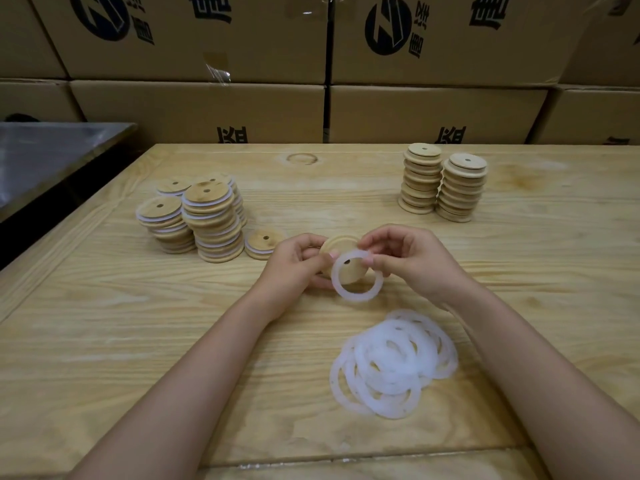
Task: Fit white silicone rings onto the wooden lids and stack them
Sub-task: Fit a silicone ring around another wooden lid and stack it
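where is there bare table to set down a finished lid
Widest bare patch: the pale wooden table between the leaning stacks of white-ringed wooden lids and the two stacks of plain wooden lids. Also bare near-left, outside the left forearm. Crowded: beside the left hand, where a short ringed stack sits, and at the heap of white silicone rings.

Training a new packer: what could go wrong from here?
The white silicone ring, pinched in the right hand, is not yet seated on the round wooden lid in the left hand; it may go on crooked. The uneven stacks of ringed lids look tilted; adding one could topple them. The loose pile of white rings near the right forearm could get scattered.
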